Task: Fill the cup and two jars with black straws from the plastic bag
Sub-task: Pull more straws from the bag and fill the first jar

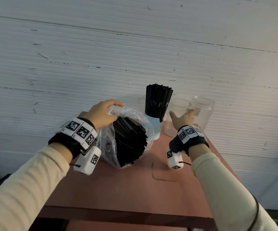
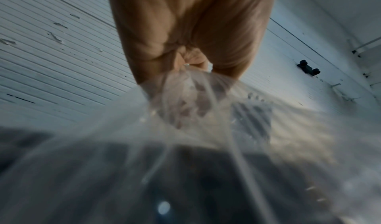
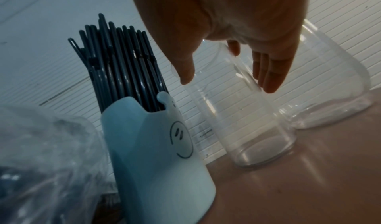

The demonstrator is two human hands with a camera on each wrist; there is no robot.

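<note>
The thin black plastic straws [image 1: 130, 140] sit in the clear plastic bag [image 1: 135, 114], left of the pale blue smiley cup [image 3: 156, 154]. The left hand [image 1: 101, 114] pinches the bag's top. The right hand [image 3: 237, 31] reaches with loose fingers toward the near clear jar [image 3: 247, 121], right of the cup. A bump could tip this light jar into the far clear jar [image 3: 329, 89].

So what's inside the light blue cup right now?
The light blue cup holds a dense upright bundle of black straws that stick out well above its rim. Its opaque wall hides their lower ends and its bottom.
</note>
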